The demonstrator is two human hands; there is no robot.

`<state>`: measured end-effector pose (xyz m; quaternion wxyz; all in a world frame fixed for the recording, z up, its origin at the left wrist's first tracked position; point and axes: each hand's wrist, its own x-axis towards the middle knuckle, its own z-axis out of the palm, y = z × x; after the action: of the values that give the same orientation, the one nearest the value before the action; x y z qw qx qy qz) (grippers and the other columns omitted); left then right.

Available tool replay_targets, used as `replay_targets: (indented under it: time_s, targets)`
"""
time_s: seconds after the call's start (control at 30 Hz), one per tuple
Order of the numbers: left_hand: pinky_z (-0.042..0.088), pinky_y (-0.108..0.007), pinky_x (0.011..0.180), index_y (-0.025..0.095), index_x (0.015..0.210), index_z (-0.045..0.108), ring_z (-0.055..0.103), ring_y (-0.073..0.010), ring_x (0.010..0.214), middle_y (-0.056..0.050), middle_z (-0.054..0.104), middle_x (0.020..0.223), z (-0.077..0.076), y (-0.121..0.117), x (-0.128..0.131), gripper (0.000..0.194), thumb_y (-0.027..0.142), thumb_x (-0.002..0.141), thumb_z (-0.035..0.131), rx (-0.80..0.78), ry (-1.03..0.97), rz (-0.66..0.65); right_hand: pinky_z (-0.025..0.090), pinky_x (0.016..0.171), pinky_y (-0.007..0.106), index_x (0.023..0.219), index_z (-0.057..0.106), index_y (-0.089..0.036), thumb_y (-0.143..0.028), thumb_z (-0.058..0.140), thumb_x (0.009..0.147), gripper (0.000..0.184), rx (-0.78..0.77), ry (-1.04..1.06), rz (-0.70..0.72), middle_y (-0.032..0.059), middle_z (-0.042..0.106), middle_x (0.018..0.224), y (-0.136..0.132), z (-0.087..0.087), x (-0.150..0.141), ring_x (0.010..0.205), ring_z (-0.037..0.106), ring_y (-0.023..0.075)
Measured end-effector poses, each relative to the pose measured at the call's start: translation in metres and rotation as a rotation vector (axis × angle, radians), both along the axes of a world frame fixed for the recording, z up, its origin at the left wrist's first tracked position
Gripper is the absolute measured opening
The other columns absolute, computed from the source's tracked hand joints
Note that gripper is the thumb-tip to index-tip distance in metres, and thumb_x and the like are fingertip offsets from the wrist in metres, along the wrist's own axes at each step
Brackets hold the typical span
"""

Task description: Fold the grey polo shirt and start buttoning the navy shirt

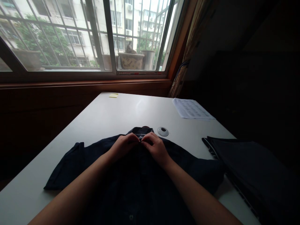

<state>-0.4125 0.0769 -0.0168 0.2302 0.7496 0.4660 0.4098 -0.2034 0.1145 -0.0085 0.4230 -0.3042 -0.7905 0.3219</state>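
A dark navy short-sleeved shirt (140, 187) lies spread over the white table, collar toward the window and both sleeves out to the sides. At its neckline my left hand (125, 142) pinches the front edge of the collar. My right hand (156, 147) meets it there, thumb and fingertips closed on the other side of the same edge. The fingertips nearly touch, and whatever small part lies between them is hidden. Behind them a label with pale lettering shows inside the collar (140, 131). Lower down the front sits a small button (131, 217).
Folded dark cloth with a striped edge (248, 168) lies at the table's right side. Printed papers (193, 108) rest at the back right, a yellow sticky note (113, 95) at the back left. A round cable-hole cover (163, 131) is set in the white table (131, 109) beyond the collar.
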Motion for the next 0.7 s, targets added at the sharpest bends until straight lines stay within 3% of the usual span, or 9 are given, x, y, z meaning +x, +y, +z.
replay_targets:
  time_s: [0.37, 0.7]
  targets:
    - [0.052, -0.021, 0.066, 0.020, 0.096, 0.067, 0.069, -0.0128, 0.071, 0.001, 0.074, 0.084, 0.0069, -0.0045, 0.0023, 0.007, 0.021, 0.090, 0.064, -0.022, 0.045, -0.012, 0.049, 0.076, 0.032, 0.086, 0.068, -0.022, -0.024, 0.071, 0.086, 0.004, -0.090, 0.021, 0.022, 0.0009, 0.061, 0.088, 0.0043, -0.0005, -0.0004, 0.082, 0.060, 0.0177]
    - [0.051, -0.021, 0.065, 0.020, 0.097, 0.068, 0.067, -0.0126, 0.068, 0.001, 0.073, 0.082, 0.0047, -0.0033, 0.0014, 0.009, 0.025, 0.091, 0.063, -0.021, 0.086, -0.016, 0.049, 0.079, 0.033, 0.085, 0.068, -0.023, -0.022, 0.070, 0.085, 0.003, -0.058, 0.035, 0.038, 0.0012, 0.062, 0.089, 0.0020, 0.0009, -0.0006, 0.084, 0.060, 0.0182]
